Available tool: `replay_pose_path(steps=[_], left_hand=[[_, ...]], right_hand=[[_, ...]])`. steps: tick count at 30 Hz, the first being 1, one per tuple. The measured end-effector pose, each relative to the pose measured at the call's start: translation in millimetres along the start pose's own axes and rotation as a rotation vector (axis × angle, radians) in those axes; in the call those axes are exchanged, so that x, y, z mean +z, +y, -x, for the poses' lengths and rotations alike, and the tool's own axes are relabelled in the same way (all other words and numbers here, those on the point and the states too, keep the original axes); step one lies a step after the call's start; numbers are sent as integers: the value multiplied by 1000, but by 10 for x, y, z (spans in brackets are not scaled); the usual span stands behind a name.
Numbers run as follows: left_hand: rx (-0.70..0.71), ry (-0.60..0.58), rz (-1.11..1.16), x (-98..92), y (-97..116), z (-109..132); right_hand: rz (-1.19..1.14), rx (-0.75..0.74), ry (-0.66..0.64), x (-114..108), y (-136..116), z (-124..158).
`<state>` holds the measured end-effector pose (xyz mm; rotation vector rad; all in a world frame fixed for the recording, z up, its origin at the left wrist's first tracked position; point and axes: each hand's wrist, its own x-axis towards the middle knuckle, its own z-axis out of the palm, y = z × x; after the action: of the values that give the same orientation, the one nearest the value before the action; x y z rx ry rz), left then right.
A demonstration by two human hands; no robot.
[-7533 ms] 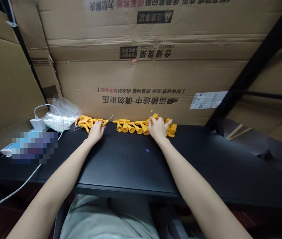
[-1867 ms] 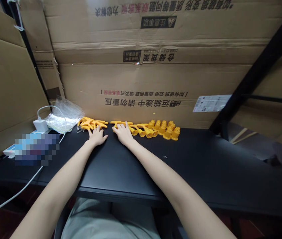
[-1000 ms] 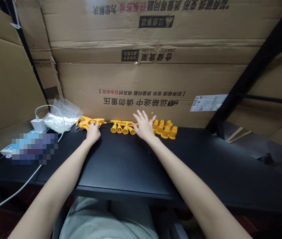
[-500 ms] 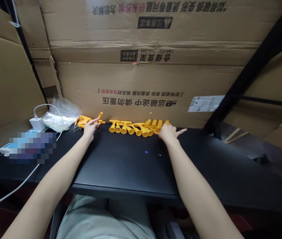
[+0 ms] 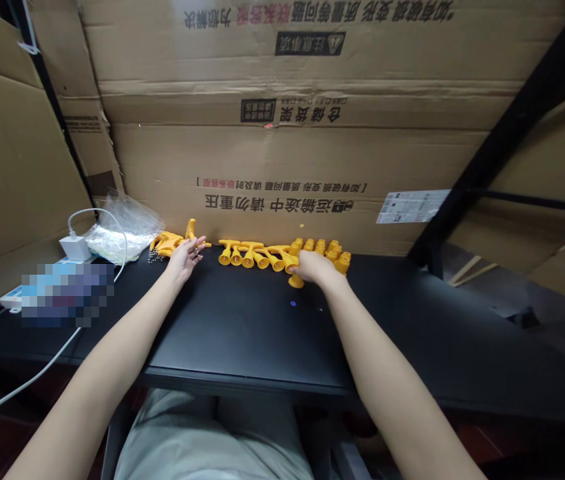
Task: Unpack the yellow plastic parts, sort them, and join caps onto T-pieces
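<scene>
My left hand [image 5: 185,261] is by the left pile, palm partly turned up and fingers curled. It holds a yellow handle-like piece [image 5: 191,229] that sticks up behind the fingers. Beside it lies a heap of yellow plastic handle pieces [image 5: 166,241] with small dark screw-like bits at its left end. My right hand [image 5: 315,265] grips a yellow funnel-shaped piece [image 5: 296,281], its flared end pointing down just above or on the table. Left of that hand lies a row of yellow T-shaped pieces with flared cups [image 5: 248,260]. Several stubby yellow cylindrical pieces [image 5: 344,260] stand behind and beside it.
A cardboard wall [image 5: 272,157] closes the back of the black table [image 5: 242,327]. At left are clear plastic bags [image 5: 125,230], a white charger [image 5: 75,247] with a cable, and a blurred-out item [image 5: 66,293]. A small blue disc [image 5: 293,304] lies mid-table.
My right hand has moved left from the cylindrical pieces, now with a funnel-shaped piece. In my left hand the yellow piece has tilted more upright and the fingers have loosened.
</scene>
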<state>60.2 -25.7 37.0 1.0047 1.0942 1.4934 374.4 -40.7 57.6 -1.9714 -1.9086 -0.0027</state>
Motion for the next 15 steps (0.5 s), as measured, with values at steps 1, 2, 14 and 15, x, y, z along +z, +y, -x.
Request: replay_pose_path(steps=[1, 2, 14, 15], left_hand=[[4, -10, -6, 1, -3, -1], [6, -15, -11, 2, -6, -2], [-149, 47, 89, 92, 26, 87], [-158, 44, 94, 103, 26, 98]], right_hand=[[21, -14, -103, 16, -92, 38], [22, -50, -150, 40, -190, 77], [-245, -425, -89, 595, -621, 233], [-250, -446, -79, 596, -617, 233]])
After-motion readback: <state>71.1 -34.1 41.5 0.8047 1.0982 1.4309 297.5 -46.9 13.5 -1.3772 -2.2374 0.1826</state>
